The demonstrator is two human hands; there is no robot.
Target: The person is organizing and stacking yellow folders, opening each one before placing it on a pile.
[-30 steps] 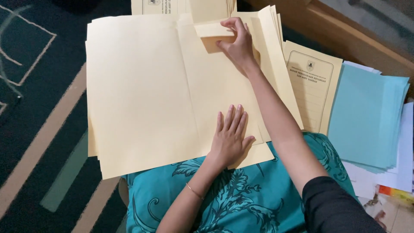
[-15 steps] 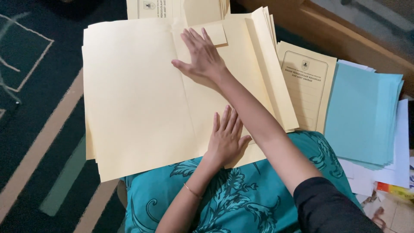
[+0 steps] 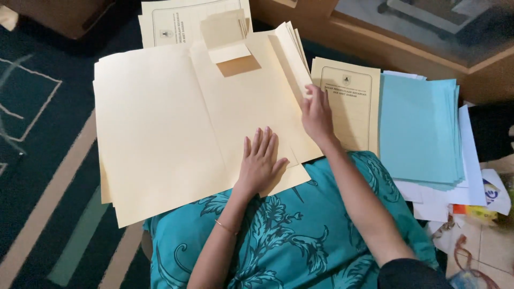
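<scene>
A large cream manila paper folder (image 3: 160,128), opened flat, lies across the person's lap, which is draped in a teal cloth with a darker leaf pattern (image 3: 300,235); everything below is placed relative to this folder. More sheets of the same cream colour lie beneath it, their edges showing along its left and lower sides.

The left hand (image 3: 261,160) rests palm down on the folder's lower right part, fingers straight and slightly spread, grasping nothing; its grip is open and simply presses the paper flat. A thin bracelet sits on that wrist.

The right hand (image 3: 317,113) is at the folder's right edge, where several cream flaps fan out. Its fingers are curled at that edge and touch the paper there, but whether the grip has actually closed on a flap cannot be told from this view.

Near the top of the folder's right half, a small folded cream flap (image 3: 231,51) stands up from the sheet, with a darker tan patch just below it.

Above the folder lies a cream printed cover sheet with a framed border (image 3: 171,24). Just right of the folder, partly under the right hand, lies another cream printed cover (image 3: 350,101). Further right is a stack of light blue paper sheets (image 3: 420,128), with white sheets (image 3: 471,160) under it. Left of the folder is a dark blue carpet with pale stripes (image 3: 43,160). Beyond the top right is a wooden furniture edge (image 3: 375,48).
</scene>
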